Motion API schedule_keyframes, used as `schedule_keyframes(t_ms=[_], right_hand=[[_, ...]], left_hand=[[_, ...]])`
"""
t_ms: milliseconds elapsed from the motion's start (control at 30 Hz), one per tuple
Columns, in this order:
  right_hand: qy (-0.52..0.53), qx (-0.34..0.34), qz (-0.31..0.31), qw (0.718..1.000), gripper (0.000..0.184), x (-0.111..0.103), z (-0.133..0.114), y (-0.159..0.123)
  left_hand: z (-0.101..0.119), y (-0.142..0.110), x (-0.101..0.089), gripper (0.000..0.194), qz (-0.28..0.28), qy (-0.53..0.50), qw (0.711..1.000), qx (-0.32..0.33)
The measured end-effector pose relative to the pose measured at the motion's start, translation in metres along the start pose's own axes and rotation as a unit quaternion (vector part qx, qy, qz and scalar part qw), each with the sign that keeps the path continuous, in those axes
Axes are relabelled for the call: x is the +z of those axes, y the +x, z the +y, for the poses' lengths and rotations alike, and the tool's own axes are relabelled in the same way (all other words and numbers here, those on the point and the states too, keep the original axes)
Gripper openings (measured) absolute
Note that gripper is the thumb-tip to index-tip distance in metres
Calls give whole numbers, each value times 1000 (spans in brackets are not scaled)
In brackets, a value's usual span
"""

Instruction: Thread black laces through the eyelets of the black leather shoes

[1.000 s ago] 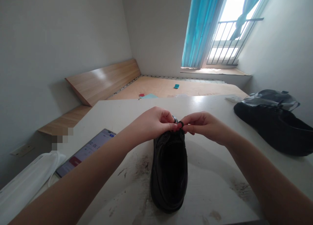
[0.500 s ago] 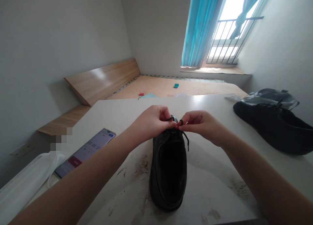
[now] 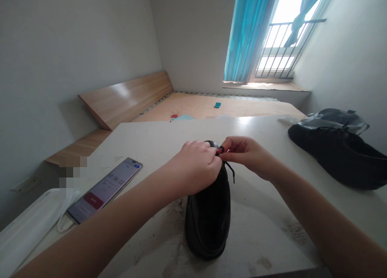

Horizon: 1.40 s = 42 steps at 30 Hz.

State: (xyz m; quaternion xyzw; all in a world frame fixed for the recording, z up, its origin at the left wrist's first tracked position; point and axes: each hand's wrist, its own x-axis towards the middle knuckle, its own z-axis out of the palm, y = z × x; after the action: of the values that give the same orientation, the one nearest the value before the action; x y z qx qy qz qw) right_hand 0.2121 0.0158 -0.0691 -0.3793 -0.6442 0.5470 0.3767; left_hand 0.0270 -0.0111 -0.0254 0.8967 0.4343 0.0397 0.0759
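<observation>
**Left hand** (image 3: pixel 196 167): curving over the top of the black leather shoe (image 3: pixel 208 225); its grip is closed against the shoe, but the fingertips are hidden, so whether it is grasping the lace cannot be told.

**Right hand** (image 3: pixel 248 157): reaching in from the right, its grip clenched in a pinch on the black lace (image 3: pixel 230 172), just beside the left hand.

**Lace:** running out of the right hand's pinch, with one loose end hanging down over the right side of the shoe.

**Shoe:** standing on the desk (image 3: pixel 157 136) at centre, directly beneath both hands, with its near end pointing towards the viewer.

**Desk, left:** a smartphone (image 3: pixel 104 190) is lying at an angle and showing a timer, with a white face mask (image 3: pixel 33 217) resting just beside it at the near left.

**Desk, right:** a second black shoe (image 3: pixel 335 159) is lying well apart from the hands, touching a crumpled clear plastic bag (image 3: pixel 335 122) at its far side.

**Desk surface:** dark stains (image 3: pixel 175 207) are marking the area around the near part of the shoe.

**Background:** a wooden bed frame (image 3: pixel 127 96) is standing beyond the desk, below a railed window (image 3: pixel 278 48) with blue curtains (image 3: pixel 249 32).
</observation>
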Motion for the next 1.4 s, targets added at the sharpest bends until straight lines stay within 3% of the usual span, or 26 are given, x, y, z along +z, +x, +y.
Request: schedule_keyframes(t_ms=[200,400,633,733,833,933,1033,1233,1400], right_hand=[[11,3,15,1000,28,1,0,0],[27,-6,19,999,23,-3,-1,0],[41,-20,-3,999,23,-3,1,2],[48,-18,-20,999,21,-1,2,1],[47,-8,-25,999,22,0,3,1],[47,2,-8,999,26,1,1,0],[46,0,5,999,31,2,-1,-1],[21,3,-7,1000,35,5,-4,-2],[-67,-27,30,997,31,8,-4,-2]], left_hand=[[3,-1,2,39,11,30,999,-7],[-7,-1,-4,29,102,-91,988,-68],[-24,9,-1,35,23,-319,941,-116],[-22,12,3,31,-5,-270,959,-81],[-14,12,5,30,4,-171,984,-54],[-8,10,4,31,7,-108,993,-47],[-5,8,2,31,-25,-67,997,-31],[-6,7,2,36,18,-150,988,-10],[-15,10,4,37,18,-269,962,-36]])
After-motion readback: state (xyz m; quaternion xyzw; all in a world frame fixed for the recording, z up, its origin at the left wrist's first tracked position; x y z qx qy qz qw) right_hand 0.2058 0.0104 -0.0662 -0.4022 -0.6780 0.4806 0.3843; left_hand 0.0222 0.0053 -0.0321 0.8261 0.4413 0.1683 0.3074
